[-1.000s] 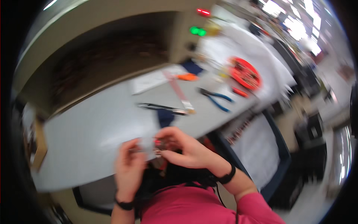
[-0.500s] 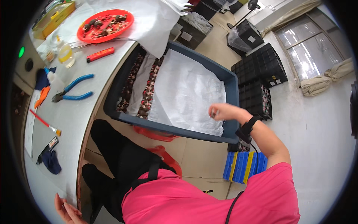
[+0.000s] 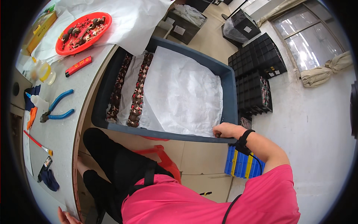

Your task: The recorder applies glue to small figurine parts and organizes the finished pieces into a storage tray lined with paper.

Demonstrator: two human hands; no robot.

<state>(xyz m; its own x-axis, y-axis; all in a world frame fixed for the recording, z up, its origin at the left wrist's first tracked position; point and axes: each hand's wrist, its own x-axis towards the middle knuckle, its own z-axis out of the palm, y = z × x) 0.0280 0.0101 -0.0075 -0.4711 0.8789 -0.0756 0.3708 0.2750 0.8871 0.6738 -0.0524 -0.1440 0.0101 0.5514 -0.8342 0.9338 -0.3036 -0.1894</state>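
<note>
Head view shows me the work at the near right corner of a grey-blue tub [image 3: 171,135], where the right hand [image 3: 227,130] holds a small dark piece [image 3: 218,135] between bent fingertips, its grip narrow. The piece sits just inside the near wall; I cannot tell whether it touches the white sheet [image 3: 182,89] lining the tub. The left hand [image 3: 67,217] is cut off at the lower left edge, beside the counter [image 3: 63,138]; I see no item in it and cannot tell how wide it stands. Handling, as I judge it: the piece is light and rigid, needing only a thumb-and-finger pinch. Grip it on the sides of its body, as any thin projections may chip and a glossy coating may slip. Two rows of dark brown, pink and white pieces [image 3: 137,95] stand at the tub's left, tightly packed; I treat their surfaces as easily scuffed and advise against contact between them. The sheet appears soft and wrinkles readily, so I rate it an uneven support under a small base.
</note>
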